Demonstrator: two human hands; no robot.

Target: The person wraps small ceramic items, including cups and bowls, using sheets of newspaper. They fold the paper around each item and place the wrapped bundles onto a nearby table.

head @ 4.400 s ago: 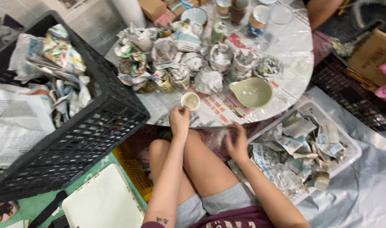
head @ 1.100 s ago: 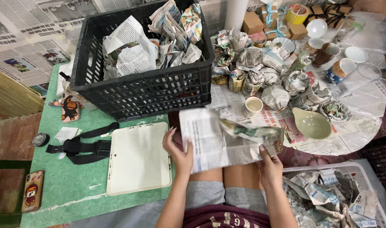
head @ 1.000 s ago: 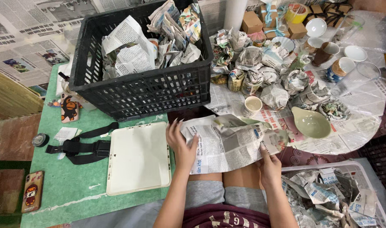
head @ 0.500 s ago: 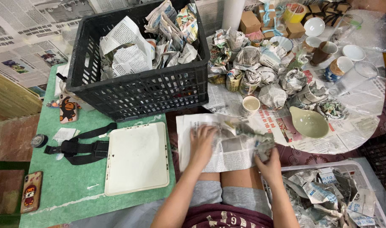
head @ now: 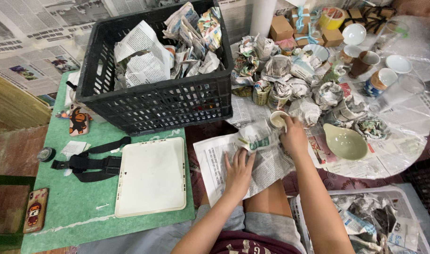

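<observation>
Head view, left hand [head: 238, 170] flat on newspaper sheet [head: 234, 162], right hand [head: 294, 137] at small cup [head: 277, 119]

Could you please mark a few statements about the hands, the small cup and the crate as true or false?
1. The left hand lies flat on the spread sheet of newspaper. True.
2. The right hand grips the pale green ceramic bowl. False: it is at the small white cup; the bowl sits untouched to its right.
3. The black plastic lattice crate holds crumpled newspaper. True.
4. The white rectangular tray lies inside the crate. False: it lies on the green mat in front of it.
5. The small white cup is already wrapped in paper. False: it is bare.
</observation>
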